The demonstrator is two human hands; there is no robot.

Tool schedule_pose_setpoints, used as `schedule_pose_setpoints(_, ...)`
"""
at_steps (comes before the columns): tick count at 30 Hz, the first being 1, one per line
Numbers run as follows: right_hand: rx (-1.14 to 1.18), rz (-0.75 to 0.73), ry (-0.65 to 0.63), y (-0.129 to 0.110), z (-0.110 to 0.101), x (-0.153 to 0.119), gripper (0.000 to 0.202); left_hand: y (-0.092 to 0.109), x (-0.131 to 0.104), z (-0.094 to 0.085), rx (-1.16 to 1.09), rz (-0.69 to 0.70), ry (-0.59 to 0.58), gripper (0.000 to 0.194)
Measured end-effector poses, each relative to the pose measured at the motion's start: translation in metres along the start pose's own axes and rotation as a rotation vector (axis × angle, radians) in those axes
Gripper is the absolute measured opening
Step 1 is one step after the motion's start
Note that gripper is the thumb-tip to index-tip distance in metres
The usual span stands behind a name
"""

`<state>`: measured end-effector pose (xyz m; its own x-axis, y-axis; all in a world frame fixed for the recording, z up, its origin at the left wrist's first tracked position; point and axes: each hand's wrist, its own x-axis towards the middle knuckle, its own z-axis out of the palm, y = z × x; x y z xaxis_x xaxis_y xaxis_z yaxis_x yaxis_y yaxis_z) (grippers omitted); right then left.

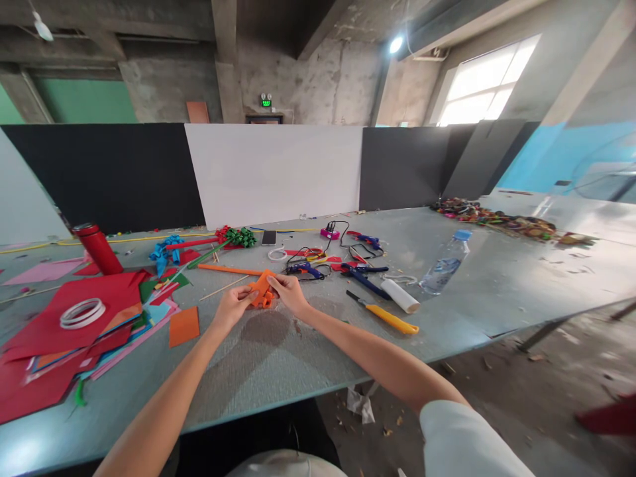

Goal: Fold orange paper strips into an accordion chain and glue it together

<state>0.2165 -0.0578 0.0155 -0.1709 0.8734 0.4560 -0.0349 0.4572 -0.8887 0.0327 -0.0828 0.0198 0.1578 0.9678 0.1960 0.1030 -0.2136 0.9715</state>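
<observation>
Near the middle of the table, my left hand (235,306) and my right hand (291,294) pinch a small orange craft sheet (262,285) from both sides. Under it shows a looped, petal-like orange bunch (266,301); whether the two are joined is hidden by my fingers. Just behind my hands, a thin orange stick (228,269) runs out leftward from the orange work. A flat orange square (183,326) lies to the left of my left forearm. To the right of my right hand is a yellow utility knife (385,315) with its blade out.
Red sheets (114,298) with white tape rolls (82,313) cover the left side. A red bottle (98,248) and blue (166,254) and green (239,237) looped flowers stand or lie behind. Glue guns (365,278), a white roll (400,295) and a water bottle (446,263) are on the right.
</observation>
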Motion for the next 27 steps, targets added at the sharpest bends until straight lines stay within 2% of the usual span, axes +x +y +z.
schedule_pose_setpoints(9, -0.003, -0.006, 0.004, -0.006, -0.002, 0.000, 0.052, 0.005, -0.001, 0.003, -0.095, -0.040, -0.006, 0.036)
schedule_pose_setpoints(12, 0.011, -0.015, 0.031, -0.005, -0.002, 0.000, 0.051, 0.005, -0.001, 0.002, -0.073, -0.005, -0.019, 0.040)
schedule_pose_setpoints(15, 0.120, -0.019, 0.056, -0.001, 0.003, -0.002, 0.046, 0.006, -0.003, 0.003, -0.001, 0.069, 0.010, 0.043)
schedule_pose_setpoints(20, 0.255, 0.026, -0.088, 0.005, 0.014, -0.007, 0.035, 0.005, -0.008, 0.007, 0.091, 0.155, -0.036, 0.042)
schedule_pose_setpoints(23, 0.237, 0.024, -0.028, 0.002, 0.011, -0.003, 0.036, 0.004, -0.007, 0.007, 0.130, 0.156, -0.050, 0.041)
schedule_pose_setpoints(27, 0.222, -0.050, 0.054, -0.003, -0.002, 0.007, 0.040, 0.003, -0.003, 0.006, 0.128, 0.147, -0.037, 0.041)
